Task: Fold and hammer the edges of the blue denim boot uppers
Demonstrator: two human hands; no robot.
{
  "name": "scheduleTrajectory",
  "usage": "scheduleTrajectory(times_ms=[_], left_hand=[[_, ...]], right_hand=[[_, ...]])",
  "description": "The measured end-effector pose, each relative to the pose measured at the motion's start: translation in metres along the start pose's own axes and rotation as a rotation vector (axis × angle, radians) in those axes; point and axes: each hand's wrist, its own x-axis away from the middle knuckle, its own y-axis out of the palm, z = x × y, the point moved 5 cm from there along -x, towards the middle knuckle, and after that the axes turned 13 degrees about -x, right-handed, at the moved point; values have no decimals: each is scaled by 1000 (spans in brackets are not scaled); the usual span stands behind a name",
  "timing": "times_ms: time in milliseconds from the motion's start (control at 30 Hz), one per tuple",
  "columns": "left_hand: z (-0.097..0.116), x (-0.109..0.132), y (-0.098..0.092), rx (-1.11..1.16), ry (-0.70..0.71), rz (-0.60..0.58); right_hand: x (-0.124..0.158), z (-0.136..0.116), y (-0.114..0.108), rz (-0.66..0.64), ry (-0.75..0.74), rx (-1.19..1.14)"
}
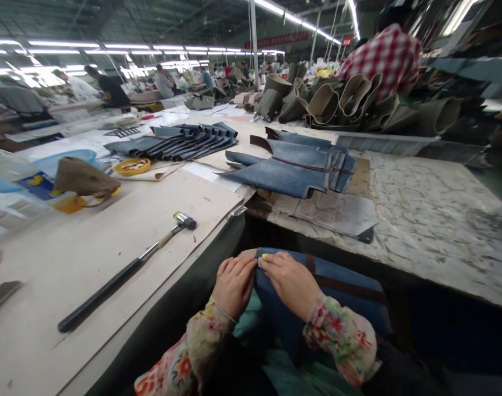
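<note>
A blue leather-like piece with dark brown strips (349,283) lies over my lap, below the table edge. At its upper left edge, where a tan strip shows, my left hand (235,280) grips with bent fingers. Close beside it, my right hand (290,280) pinches the same edge, its fingers pressed together. Something small and yellow shows at a right fingertip; I cannot tell what it is. Both hands nearly meet there, and the fingers hide the edge between them. To the left, a hammer (127,278) with a black handle rests on the table.
Stacked blue pieces (292,165) and a fanned row of blue pieces (180,140) lie ahead. A yellow dish (132,166), a bottle (26,173) and a brown piece (83,176) stand left. Olive tubular pieces (323,104) are heaped behind, near a person in a checked shirt (385,60).
</note>
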Motion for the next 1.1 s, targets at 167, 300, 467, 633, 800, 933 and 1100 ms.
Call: scheduleTrajectory(times_ms=[167,300,467,633,800,933,1100], left_hand=[[-2,3,1,-48,-43,-9],[2,1,3,-89,-49,-64],[4,0,3,-97,-39,-104],[-15,4,-13,-142,-25,-128],[-110,30,-71,-423,-270,-93],[-191,71,-88,-570,-590,-384],[-203,78,-85,-474,-633,-448]], right_hand=[[-5,-1,0,-1,2,-15],[10,6,-10,-4,11,20],[49,16,-26,-28,-10,186],[91,25,-34,25,-19,346],[127,34,-43,166,32,313],[147,39,-49,244,110,258],[154,40,-49,280,184,216]])
